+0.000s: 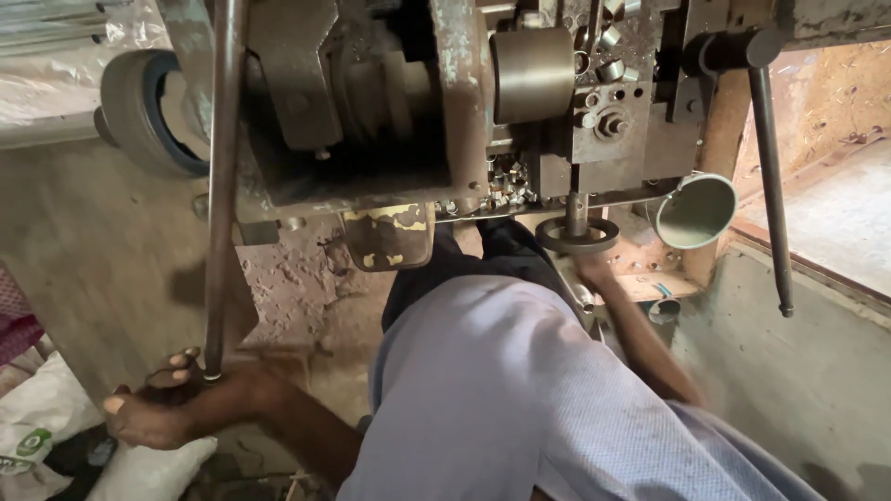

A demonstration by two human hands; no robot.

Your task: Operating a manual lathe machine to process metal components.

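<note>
Here the left hand (153,408) is gripping the lower end of a long metal lever rod (223,186), down at the near left of the scene; the fingers (181,357) are curling round the rod just where it ends, so the hand is clenched on it. The rod is running almost straight up the view, from the hand to the far edge, passing in front of the left flank of a worn grey machine (445,102).

Over on the right, the right hand (594,271) is reaching under the machine, just below a small round handwheel (577,235) that is hanging on a short shaft. The hand is blurring slightly and is partly hiding behind the person's pale blue shirt (501,390) — whether it is grasping anything or lying open I cannot tell.

A pile of small shiny metal parts (506,186) is lying on the machine's lower ledge, just left of the handwheel's shaft. A pale green metal mug (696,211) is hanging tilted at the machine's right side, its mouth facing the viewer. Further right, a second thin rod (770,186) is hanging down — well apart from either hand. At the far left a grey rubber wheel (139,111) is showing beside the machine, and white sacks (46,417) are lying on the floor near the left hand.
</note>
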